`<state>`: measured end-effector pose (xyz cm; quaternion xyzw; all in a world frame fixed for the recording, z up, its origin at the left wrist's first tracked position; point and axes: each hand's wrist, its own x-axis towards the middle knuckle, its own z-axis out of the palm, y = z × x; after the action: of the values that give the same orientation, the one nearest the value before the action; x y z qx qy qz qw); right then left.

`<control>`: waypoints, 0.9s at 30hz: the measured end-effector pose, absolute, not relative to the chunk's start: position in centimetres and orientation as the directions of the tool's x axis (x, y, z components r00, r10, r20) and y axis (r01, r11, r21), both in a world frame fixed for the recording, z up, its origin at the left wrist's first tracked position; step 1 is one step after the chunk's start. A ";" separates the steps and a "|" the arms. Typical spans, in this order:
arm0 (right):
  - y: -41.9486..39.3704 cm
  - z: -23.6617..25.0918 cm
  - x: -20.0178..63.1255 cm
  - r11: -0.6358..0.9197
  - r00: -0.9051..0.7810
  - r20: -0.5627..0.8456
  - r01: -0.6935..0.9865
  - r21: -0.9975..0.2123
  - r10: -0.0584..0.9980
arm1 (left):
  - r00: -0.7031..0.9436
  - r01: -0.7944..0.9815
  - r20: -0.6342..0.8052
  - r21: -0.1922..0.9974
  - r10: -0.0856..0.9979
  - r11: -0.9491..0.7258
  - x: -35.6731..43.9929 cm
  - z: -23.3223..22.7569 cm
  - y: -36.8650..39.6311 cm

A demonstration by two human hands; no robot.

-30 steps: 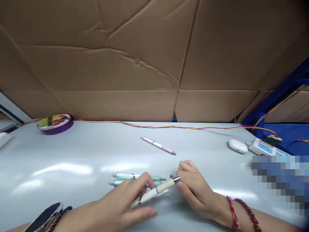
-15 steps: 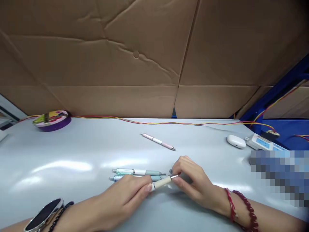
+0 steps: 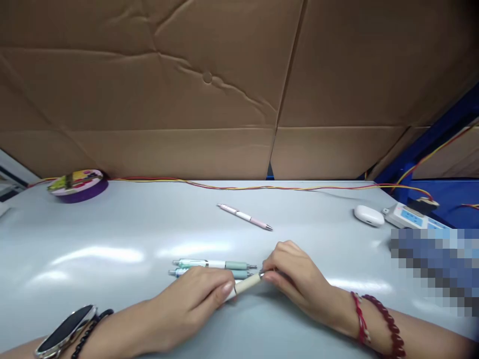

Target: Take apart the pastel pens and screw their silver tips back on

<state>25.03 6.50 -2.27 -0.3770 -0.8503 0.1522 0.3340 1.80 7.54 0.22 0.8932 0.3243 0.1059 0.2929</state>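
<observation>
Head view, nearest first: the left hand [image 3: 190, 304], with a watch and a dark bead bracelet at the wrist, closes its fingers round the white barrel of a cream-grip pen [image 3: 247, 284] held low over the worktop [image 3: 112, 234]. The right hand [image 3: 299, 281], red bead bracelets at its wrist, pinches the pen's metal tip end between thumb and fingertips. Both hands are shut on that one pen, which lies slantwise between them, tip toward the right hand.

As a judgement, the step in hand is work on the pen's tip, fitting or turning the nose piece; whether it is being tightened or loosened cannot be told. The next move calls for a steady barrel in the left hand and small turns from the right fingertips.

Just beyond the pen, almost touching the left hand's knuckles, two green-grip pens [image 3: 213, 268] lie side by side, so there is little room on that side. Further beyond the pen a pink pen [image 3: 245, 217] lies alone, well apart. Far left of the pen a purple tape roll [image 3: 78, 185] sits by the back edge; far right are a white earbud case [image 3: 368, 215] and a power strip [image 3: 409, 218]. A red-yellow cable [image 3: 239, 188] runs along the back edge under the cardboard wall [image 3: 209, 99]. The widest open stretch lies left of the pen.
</observation>
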 end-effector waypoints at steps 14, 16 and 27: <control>6.4 -1.9 24.9 0.804 -0.540 0.603 0.308 -0.508 0.588 | 0.791 0.531 -0.180 0.677 0.585 -0.509 1.5 0.2 8.1; 6.5 -1.8 24.9 0.809 -0.526 0.620 0.294 -0.509 0.582 | 0.804 0.494 -0.121 0.679 0.582 -0.542 1.6 0.4 8.1; 6.2 -1.6 25.2 0.807 -0.442 0.676 0.334 -0.486 0.590 | 0.775 0.261 0.356 0.572 0.522 -0.778 0.8 -0.4 7.7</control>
<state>25.24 6.17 -1.60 -0.2759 -0.8371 0.1419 0.4506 0.84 7.72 -0.38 0.9073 0.2156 0.2567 0.2540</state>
